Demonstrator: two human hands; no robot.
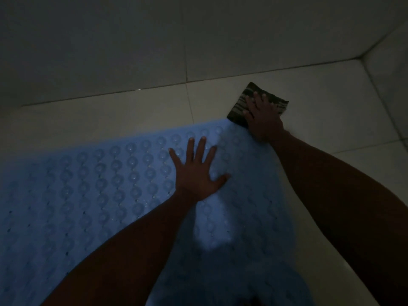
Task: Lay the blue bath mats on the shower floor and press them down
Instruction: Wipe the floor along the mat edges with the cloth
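A blue bath mat [92, 195] with rows of round suction cups lies flat on the pale tiled shower floor [132, 111], filling the lower left and middle of the dim head view. My left hand [196, 171] presses flat on the mat near its far edge, fingers spread and straight. My right hand [262, 118] rests with straight fingers on a dark striped cloth [249, 93] that lies on the floor at the mat's far right corner.
The tiled wall [154, 40] rises just beyond the mat's far edge. A side wall [390, 62] meets it in the corner at upper right. Bare floor tile [331, 102] runs along the mat's right side. The light is very low.
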